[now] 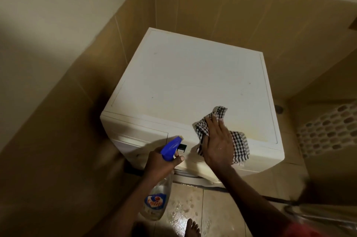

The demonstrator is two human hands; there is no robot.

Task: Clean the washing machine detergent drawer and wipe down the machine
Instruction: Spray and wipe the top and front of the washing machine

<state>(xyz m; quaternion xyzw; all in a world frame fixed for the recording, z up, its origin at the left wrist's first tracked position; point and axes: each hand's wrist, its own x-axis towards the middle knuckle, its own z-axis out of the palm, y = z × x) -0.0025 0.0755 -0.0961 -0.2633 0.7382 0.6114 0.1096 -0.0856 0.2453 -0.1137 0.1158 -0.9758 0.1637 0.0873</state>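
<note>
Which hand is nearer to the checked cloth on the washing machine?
Right. The right hand presses flat on the checked cloth; the left hand, apart to its left, grips the spray bottle.

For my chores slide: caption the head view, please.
Right hand presses a checked cloth on the washing machine; left hand holds a spray bottle.

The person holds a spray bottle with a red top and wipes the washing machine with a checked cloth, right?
Not quite: the head view shows the spray bottle has a blue top, not red. The left hand holds it, and the right hand presses the checked cloth on the washing machine.
</note>
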